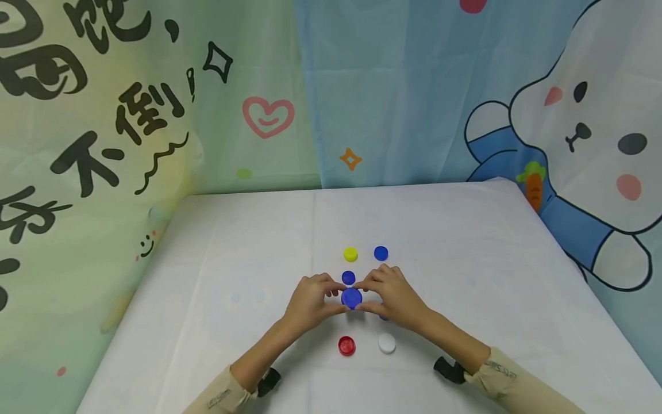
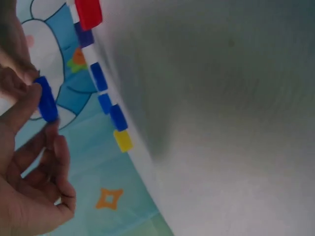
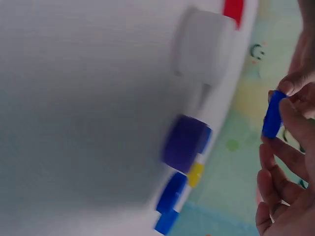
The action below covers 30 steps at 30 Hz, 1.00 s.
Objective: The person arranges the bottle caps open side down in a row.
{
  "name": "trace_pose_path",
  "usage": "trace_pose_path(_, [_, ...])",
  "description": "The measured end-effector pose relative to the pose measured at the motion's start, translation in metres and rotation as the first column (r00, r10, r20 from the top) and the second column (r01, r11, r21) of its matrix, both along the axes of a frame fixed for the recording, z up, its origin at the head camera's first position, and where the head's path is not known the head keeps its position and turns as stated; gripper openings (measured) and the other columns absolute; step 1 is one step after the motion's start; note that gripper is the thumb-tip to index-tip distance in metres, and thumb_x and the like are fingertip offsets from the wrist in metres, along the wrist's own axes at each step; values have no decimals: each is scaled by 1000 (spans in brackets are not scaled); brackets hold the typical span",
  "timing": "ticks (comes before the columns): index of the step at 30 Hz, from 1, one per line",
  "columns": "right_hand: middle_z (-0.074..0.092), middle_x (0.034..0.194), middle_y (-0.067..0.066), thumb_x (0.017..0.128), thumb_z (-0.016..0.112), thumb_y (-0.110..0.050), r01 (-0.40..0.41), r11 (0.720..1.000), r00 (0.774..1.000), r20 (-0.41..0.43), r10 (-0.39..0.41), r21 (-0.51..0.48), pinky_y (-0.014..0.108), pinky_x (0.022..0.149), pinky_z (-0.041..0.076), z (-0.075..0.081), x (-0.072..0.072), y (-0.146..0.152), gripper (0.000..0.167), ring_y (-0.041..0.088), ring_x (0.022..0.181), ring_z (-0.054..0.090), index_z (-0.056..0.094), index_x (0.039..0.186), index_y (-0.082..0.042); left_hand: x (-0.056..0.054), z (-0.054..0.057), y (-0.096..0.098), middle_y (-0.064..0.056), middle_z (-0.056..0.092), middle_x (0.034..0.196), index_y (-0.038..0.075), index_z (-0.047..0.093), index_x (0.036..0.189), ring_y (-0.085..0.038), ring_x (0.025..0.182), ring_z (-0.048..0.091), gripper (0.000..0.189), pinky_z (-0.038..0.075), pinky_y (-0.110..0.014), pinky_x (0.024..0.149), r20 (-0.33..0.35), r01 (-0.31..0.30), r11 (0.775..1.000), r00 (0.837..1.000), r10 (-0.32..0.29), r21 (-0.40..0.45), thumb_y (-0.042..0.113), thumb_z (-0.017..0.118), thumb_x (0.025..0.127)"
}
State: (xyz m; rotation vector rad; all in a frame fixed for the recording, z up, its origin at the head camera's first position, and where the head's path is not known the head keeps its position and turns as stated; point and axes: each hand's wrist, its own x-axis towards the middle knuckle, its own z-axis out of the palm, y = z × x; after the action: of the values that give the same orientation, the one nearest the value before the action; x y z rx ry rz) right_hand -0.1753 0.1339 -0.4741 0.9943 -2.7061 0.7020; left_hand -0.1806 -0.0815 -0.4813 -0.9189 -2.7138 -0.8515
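Observation:
A round blue bottle cap (image 1: 351,298) is pinched from both sides between my left hand (image 1: 312,299) and my right hand (image 1: 390,293). It is held up off the table, its flat top facing the head camera. In the left wrist view the cap (image 2: 47,101) shows edge-on between thumbs and fingertips. A smaller blue cap (image 1: 349,278) lies just beyond it, near the fingertips. Another dark blue cap (image 1: 383,317) is mostly hidden under my right hand; the right wrist view shows a purplish-blue cap (image 3: 185,143) standing on the table.
Farther back lie a yellow cap (image 1: 350,254) and a blue cap (image 1: 381,253). Nearer the front are a red cap (image 1: 347,345), its hollow side up, and a white cap (image 1: 387,343). A white cloth (image 1: 248,247) covers the table; a printed curtain (image 1: 372,86) hangs behind.

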Motion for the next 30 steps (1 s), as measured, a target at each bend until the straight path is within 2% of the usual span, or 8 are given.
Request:
trace_pose_path(4, [60,89,-2,73,76,-38,-31,993,999,19,29,110,34,76,33,-13,-4,-3,39,15,85,45,72,102,-12,-1,-11,7,7,57,69,15,74,88,-8,65,51,34,35,-24,62,13,-39,984,999,42,-175,39,82,66])
trace_pose_path(10, [60,89,1,72,78,-34,-51,982,998,56,41,184,37,78,34,-23,-6,-6,35,19,88,47,72,98,-11,1,-16,19,6,59,69,15,75,84,-12,66,52,36,34,-25,61,-26,-76,931,997,71,-358,44,82,64])
trace_pose_path(13, [60,90,1,72,78,-31,-56,978,997,71,43,200,37,77,35,-25,-6,-7,34,20,89,47,73,97,-9,3,-17,24,4,59,70,15,75,83,-14,65,53,37,34,-26,59,-60,-90,901,996,71,-425,46,81,63])
trace_pose_path(16, [61,91,3,73,78,-31,-53,978,995,96,34,204,38,77,35,-23,-5,-6,37,21,89,47,72,100,-7,5,-18,24,3,58,68,16,74,83,-15,63,54,38,33,-27,57,-86,-109,883,993,78,-457,48,81,63])
trace_pose_path(20, [63,94,3,72,78,-33,-17,986,993,121,-4,169,37,77,35,-15,-1,-2,43,21,90,49,70,106,-8,10,-12,15,1,61,74,13,74,89,-16,68,57,42,35,-29,59,-71,-144,891,990,126,-430,47,79,65])
trace_pose_path(24, [62,93,-1,72,78,-34,41,994,990,130,-55,106,35,75,36,-4,8,4,40,18,90,49,71,104,-11,18,-3,2,2,62,76,11,73,95,-14,70,57,41,39,-29,63,42,-134,923,986,159,-362,42,79,68])
trace_pose_path(27, [61,91,-2,72,78,-34,49,997,989,138,-57,60,35,75,35,0,20,4,35,15,88,48,72,100,-13,25,1,-5,4,60,73,12,73,96,-11,67,55,41,40,-28,64,131,-77,948,984,122,-308,39,80,67])
trace_pose_path(30, [61,88,-3,71,78,-35,31,998,990,133,-38,58,35,75,35,-2,34,0,34,14,85,47,73,97,-13,34,0,-5,5,59,73,12,71,97,-9,65,53,44,41,-27,64,169,-21,960,983,71,-280,39,82,65])
